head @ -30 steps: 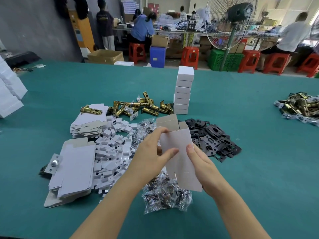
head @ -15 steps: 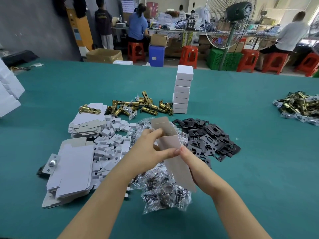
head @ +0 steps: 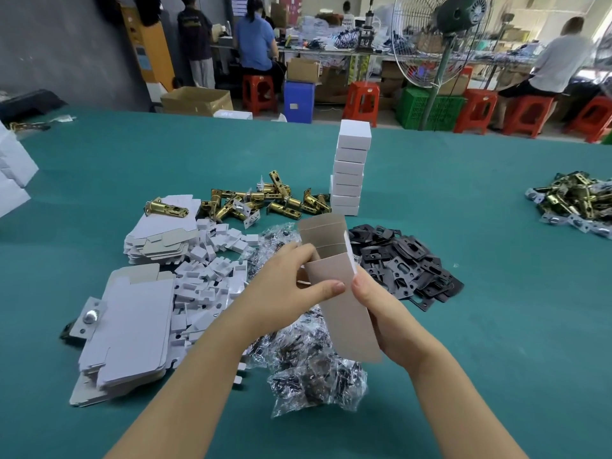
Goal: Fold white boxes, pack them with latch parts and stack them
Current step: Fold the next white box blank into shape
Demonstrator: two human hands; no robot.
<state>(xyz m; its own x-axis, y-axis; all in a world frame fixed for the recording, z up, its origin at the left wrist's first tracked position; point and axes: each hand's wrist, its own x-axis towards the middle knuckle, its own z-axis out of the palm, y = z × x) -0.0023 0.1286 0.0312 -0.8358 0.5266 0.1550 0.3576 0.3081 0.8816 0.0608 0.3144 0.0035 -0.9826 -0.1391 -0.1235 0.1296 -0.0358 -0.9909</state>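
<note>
Teal table (head: pixel 463 326) in workshop; red stools (head: pixel 361 102) behind.

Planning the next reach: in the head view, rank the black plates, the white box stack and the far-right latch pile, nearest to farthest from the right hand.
From the right hand:
1. Black plates, just beyond it.
2. White box stack, farther back, centre.
3. Latch pile, far right edge.

Latches (head: pixel 265 200) left of stack (head: pixel 350 170) (plates (head: pixel 404 263) nearer)

Bright, even light fills the room, with window glare far beyond the right hand (head: pixel 389 313). Edges bow outward; shadows stay soft.
</note>
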